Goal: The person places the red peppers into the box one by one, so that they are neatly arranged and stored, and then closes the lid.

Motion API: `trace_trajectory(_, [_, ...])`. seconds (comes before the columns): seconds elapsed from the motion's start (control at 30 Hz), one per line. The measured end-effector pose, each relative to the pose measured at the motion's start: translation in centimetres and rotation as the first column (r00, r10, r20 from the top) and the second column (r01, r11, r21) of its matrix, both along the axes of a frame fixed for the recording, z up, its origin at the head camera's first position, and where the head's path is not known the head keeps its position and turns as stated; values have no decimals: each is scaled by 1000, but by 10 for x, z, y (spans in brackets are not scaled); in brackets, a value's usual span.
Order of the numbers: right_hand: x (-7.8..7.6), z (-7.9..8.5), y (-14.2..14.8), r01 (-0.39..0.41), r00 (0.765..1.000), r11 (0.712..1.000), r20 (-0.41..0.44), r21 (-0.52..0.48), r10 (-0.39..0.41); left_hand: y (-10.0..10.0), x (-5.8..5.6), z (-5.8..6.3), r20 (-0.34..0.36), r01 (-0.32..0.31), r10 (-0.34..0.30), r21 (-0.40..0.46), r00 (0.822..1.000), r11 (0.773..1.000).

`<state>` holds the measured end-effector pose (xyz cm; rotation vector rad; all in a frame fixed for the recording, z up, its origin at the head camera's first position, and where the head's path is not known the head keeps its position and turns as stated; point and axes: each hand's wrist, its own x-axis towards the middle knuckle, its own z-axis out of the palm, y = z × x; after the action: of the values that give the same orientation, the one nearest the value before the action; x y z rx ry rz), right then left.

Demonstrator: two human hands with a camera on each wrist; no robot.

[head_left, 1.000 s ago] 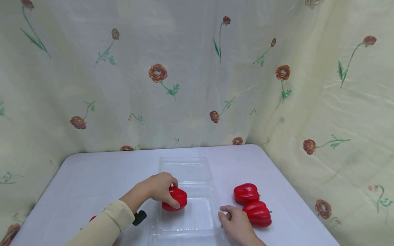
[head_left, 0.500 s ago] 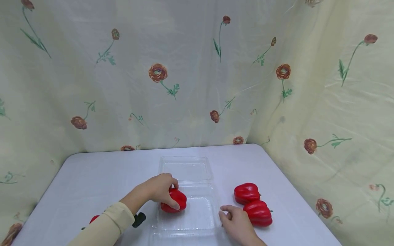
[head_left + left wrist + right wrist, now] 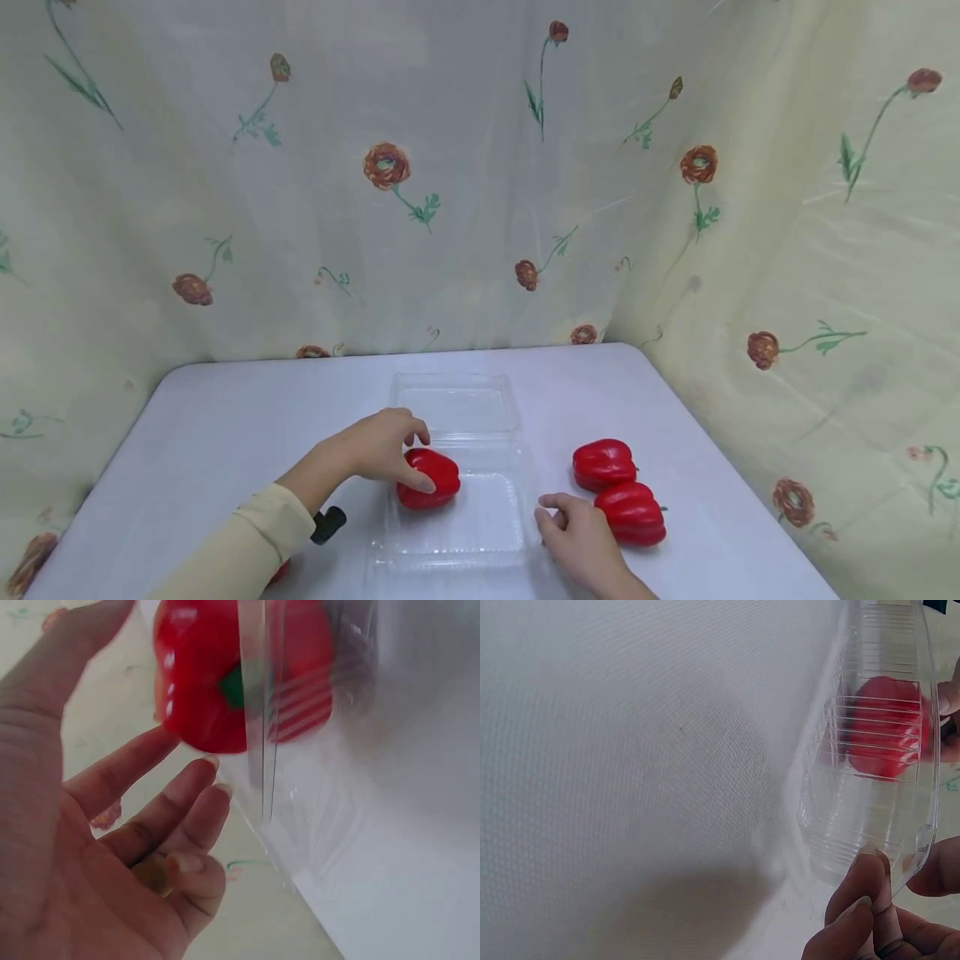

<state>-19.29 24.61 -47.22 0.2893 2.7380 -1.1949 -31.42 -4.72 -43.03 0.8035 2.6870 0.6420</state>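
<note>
Flowered cloth (image 3: 465,208) is hanging behind and beside a white table (image 3: 225,417), where a clear tub (image 3: 480,517) is sitting with its lid (image 3: 453,408) lying folded back on the far side. One red pepper (image 3: 431,481) is resting inside the tub, toward the back left, its green stem (image 3: 232,686) facing my left wrist. My left hand (image 3: 378,447) is hovering about it, fingers loosely spread and thumb apart; I can't tell whether a fingertip is touching. My right hand (image 3: 585,542) is pinching the tub's right wall, thumb on one side and fingertips on the other. Just beyond it, a nearer pepper (image 3: 632,514) and a farther pepper (image 3: 603,464) are lying close together on the table. My beige sleeve (image 3: 247,542) is covering something red (image 3: 280,572), mostly hidden.
</note>
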Motion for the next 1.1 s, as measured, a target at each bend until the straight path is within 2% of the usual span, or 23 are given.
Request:
trace_trajectory(0.17, [0,2,-1,9,1000,1000,-28,0,-9,-13,-2,16,35,-48,48,-6,998,999])
trace_trajectory(0.37, [1,3,0,20,999,1000,-47,-1,-20,-33,2,29,31,-62,64,-50,997,997])
trace_trajectory(0.57, [2,2,0,14,999,1000,-51,-3,-14,-59,10,34,65,-72,78,-94,995,993])
trace_trajectory(0.73, [2,0,-1,12,998,1000,-66,7,-12,-86,15,37,51,-94,100,-109,994,990])
trace_trajectory(0.87, [2,-3,-1,14,996,1000,-84,12,-13,-108,20,35,53,-125,131,-110,990,986])
trace_trajectory(1.1, [0,-5,-2,13,996,1000,-93,16,-11,-148,34,37,65,-179,186,-102,980,979])
